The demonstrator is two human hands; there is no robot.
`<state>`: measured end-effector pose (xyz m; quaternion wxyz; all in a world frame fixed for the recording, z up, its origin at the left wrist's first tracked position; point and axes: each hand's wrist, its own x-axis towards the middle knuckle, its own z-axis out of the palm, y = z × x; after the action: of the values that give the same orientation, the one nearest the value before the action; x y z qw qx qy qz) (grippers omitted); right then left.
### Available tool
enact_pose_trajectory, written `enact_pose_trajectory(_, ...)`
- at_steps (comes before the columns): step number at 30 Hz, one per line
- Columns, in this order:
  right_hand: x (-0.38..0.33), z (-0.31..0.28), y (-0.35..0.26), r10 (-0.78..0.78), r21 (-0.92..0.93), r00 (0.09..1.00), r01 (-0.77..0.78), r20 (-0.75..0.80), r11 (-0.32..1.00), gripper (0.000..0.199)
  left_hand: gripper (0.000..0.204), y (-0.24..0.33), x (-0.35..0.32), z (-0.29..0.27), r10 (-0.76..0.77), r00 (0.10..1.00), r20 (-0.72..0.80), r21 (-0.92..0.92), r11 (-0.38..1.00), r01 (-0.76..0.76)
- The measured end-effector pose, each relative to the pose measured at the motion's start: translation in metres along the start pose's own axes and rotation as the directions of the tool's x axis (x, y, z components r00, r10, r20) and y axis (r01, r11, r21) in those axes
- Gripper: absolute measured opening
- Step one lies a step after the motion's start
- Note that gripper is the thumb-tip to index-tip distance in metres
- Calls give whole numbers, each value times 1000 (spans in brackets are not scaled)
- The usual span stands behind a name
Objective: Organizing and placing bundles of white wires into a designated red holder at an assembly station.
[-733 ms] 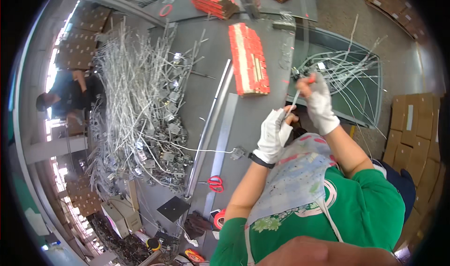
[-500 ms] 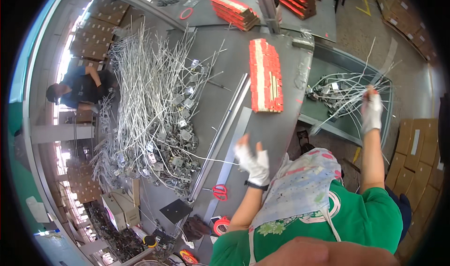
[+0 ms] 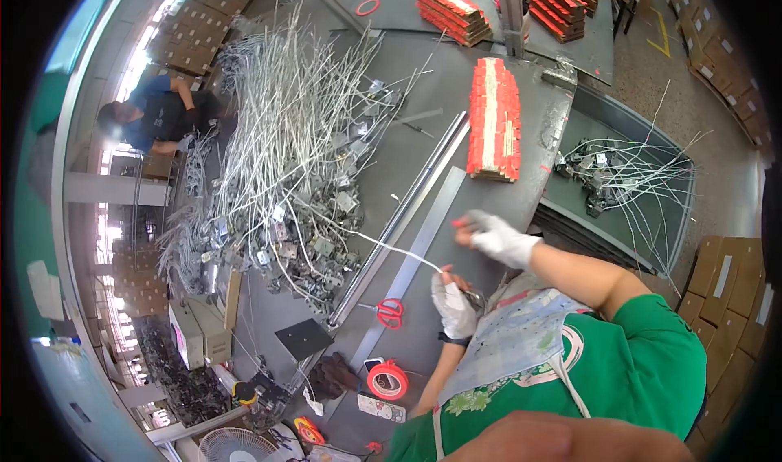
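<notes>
The course of the white cable is hidden where it enters the left hand; whether the right hand holds anything cannot be told. Left of the hands, overlapping strands obscure the pile's lower layers; farther below-left, the picture's edge truncates a fan.

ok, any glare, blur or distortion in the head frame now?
Head view: bright strip at left is blown out; pale haze veils the co-worker's head; the metal frame at far left bows; corners go black; left hand and right hand look fairly clear.
</notes>
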<state>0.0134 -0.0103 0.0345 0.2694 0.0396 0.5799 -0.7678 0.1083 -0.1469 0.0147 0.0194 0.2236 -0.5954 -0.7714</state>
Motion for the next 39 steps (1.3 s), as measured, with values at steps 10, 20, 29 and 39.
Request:
enact_pose_trajectory(10, 12, 40, -68, -34, 378, 999, 42, -27, 925, 39, 22, 62, -19, -27, -114, 852, 511, 479, 861, -172)
enact_pose_trajectory(20, 30, -92, -39, -40, 571, 727, 571, -685, 590, 30, 28, 28, 38, 93, 43, 706, 707, 461, 729, -506)
enact_pose_trajectory(29, 42, -196, -12, 215, 793, 862, 289, -460, 537, 27, 27, -19, 69, 175, -228, 846, 483, 683, 702, -201)
enact_pose_trajectory(39, 30, -213, -18, 263, 720, 847, 185, -461, 669, 27, 26, -28, 71, 203, -2, 840, 543, 660, 619, -426)
